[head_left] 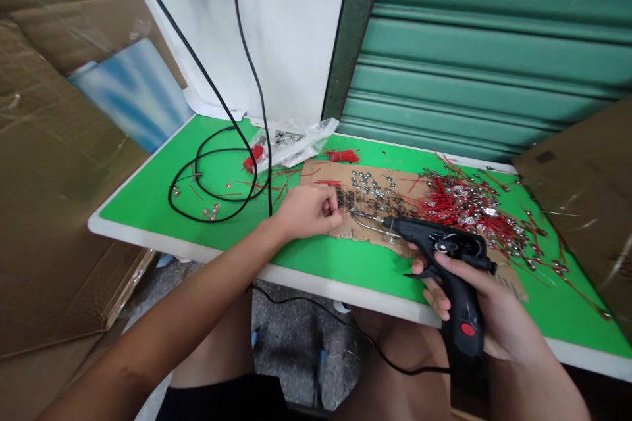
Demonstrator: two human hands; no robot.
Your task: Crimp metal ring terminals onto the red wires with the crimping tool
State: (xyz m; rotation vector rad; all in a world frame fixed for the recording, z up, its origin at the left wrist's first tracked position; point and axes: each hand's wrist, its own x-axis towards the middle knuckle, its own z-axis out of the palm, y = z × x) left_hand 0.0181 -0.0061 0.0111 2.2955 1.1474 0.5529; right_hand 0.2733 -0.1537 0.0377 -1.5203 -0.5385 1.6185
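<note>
My right hand (pixel 501 319) is wrapped round the grip of a black soldering gun (pixel 461 299) with a red button. The gun's metal tip points left, over a piece of scorched brown cardboard (pixel 365 230). Just left of that tip, my left hand (pixel 309 210) is closed in a pinch. Whatever lies between its fingertips is too small to make out. Small metal tabs (pixel 370 181) are spread on the cardboard behind the tip. To the right lies a big heap of red wires (pixel 444 197) with metal tabs on their ends.
A green-topped table (pixel 148 191) carries a coiled black cable (pixel 172 194), a clear plastic bag (pixel 301 145) and a red wire bundle (pixel 343 156). Cardboard boxes (pixel 44 177) stand at the left, another box (pixel 587 197) at the right. Behind is a green shutter (pixel 484 59).
</note>
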